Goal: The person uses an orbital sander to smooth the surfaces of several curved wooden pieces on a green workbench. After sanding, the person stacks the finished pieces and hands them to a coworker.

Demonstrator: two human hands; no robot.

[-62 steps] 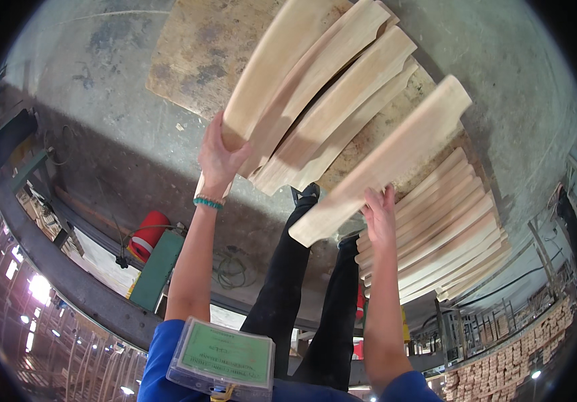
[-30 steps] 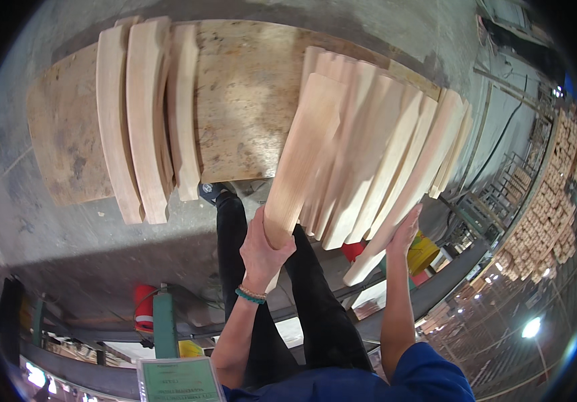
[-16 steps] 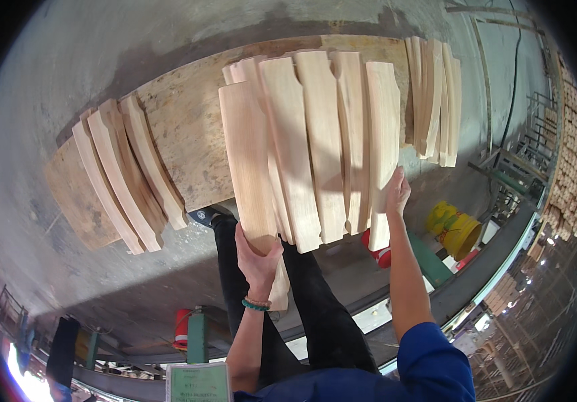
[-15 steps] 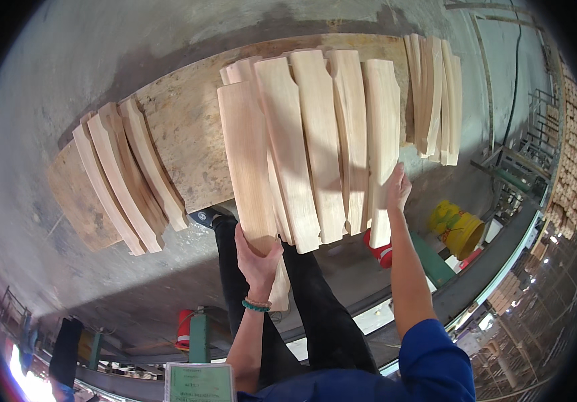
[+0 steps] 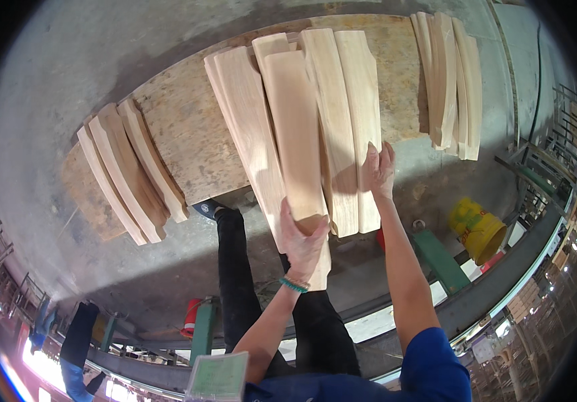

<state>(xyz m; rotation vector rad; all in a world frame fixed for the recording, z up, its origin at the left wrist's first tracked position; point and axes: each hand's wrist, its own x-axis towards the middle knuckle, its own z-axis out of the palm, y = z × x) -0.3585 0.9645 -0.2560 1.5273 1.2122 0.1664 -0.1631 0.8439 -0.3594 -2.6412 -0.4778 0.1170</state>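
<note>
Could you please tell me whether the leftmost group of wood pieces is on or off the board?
On: the pieces lie across the board, their near ends jutting past its edge.

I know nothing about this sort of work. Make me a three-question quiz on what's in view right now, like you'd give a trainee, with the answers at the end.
1. What colour is the bucket at the right of the picture?
a) blue
b) yellow
c) white

2. True or false: the left hand grips a pale wooden piece at the end nearer the wearer.

3. Fill in: the green bracelet sits on the wearer's ____ wrist.

Key: 1. b. 2. True. 3. left.
</note>
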